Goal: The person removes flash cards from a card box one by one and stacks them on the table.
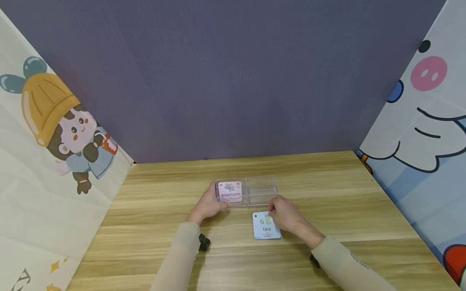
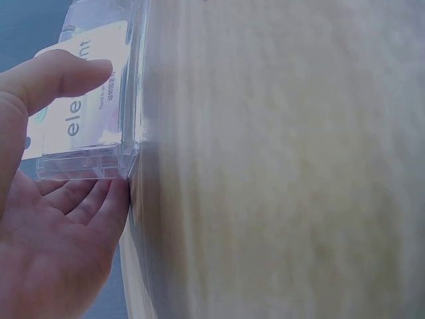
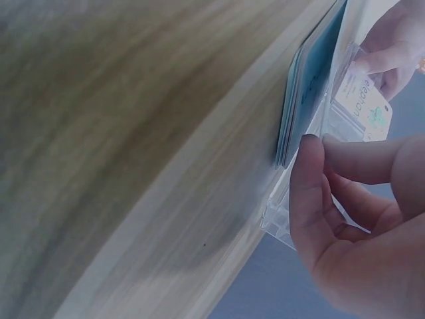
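Observation:
A clear plastic case lies opened into two halves on the table. In its left half sits a pink card printed "elephant". My left hand grips that half's outer end, the thumb over the card side and the other fingers at the case's edge. Just in front of the right half lies a small stack of blue cards, the top one reading "tea". At the stack's upper right corner is my right hand, fingers curled and fingertips together. Whether anything is pinched between these fingertips is hidden.
The wooden table runs back to a dark purple-grey panel. Cartoon-printed sheets hang at the left and the right. A dark wrist strap piece sticks out below the left sleeve.

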`<state>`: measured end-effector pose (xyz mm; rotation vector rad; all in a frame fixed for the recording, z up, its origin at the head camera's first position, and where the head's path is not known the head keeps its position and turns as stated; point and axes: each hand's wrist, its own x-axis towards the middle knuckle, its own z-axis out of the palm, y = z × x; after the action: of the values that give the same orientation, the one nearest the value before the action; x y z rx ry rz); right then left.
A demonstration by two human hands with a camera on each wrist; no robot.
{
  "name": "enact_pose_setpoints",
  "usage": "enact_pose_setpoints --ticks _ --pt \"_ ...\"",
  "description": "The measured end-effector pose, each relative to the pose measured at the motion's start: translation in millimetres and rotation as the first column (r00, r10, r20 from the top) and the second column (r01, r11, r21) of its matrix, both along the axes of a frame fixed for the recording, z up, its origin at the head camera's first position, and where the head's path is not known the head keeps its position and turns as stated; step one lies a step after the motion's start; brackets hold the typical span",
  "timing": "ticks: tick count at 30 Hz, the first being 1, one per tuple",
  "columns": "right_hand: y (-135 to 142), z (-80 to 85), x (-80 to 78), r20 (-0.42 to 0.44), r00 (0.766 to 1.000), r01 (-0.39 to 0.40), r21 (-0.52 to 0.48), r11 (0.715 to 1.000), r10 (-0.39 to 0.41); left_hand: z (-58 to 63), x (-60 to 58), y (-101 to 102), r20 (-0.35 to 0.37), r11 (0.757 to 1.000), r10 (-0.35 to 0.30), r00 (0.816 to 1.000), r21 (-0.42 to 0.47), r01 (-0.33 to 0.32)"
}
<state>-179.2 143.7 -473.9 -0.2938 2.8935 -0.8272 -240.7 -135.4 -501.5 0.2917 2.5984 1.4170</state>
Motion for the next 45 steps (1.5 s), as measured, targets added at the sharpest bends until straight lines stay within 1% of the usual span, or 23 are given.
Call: enact_pose_setpoints --ticks 10,17,25,34,45 --pt "-1.0 -2.2 -2.4 0.029 1.0 0.0 0.011 1.0 0.0 -0.9 0.0 -0.3 0.011 1.0 -0.002 1.0 -0.003 0.002" --pt "-1.6 0.1 -1.1 0.04 0.999 -0.006 -0.001 1.0 0.006 -2.0 -1.9 -0.3 0.004 1.0 -0.005 1.0 -0.006 0.005" --pt "-1.9 -2.0 -2.5 0.047 0.999 -0.004 0.013 1.0 0.003 -2.5 -2.0 -0.7 0.002 1.0 -0.006 1.0 0.001 0.006" --pt "-2.4 -2.6 -4.4 0.077 0.997 -0.012 0.029 1.0 0.009 -2.1 -1.9 -0.2 0.003 1.0 -0.005 1.0 -0.003 0.005" --pt "-2.3 -4.8 -6.3 0.066 0.998 -0.024 0.035 0.999 0.021 -0.3 -0.4 -0.2 0.005 1.0 -0.007 1.0 0.013 0.006"
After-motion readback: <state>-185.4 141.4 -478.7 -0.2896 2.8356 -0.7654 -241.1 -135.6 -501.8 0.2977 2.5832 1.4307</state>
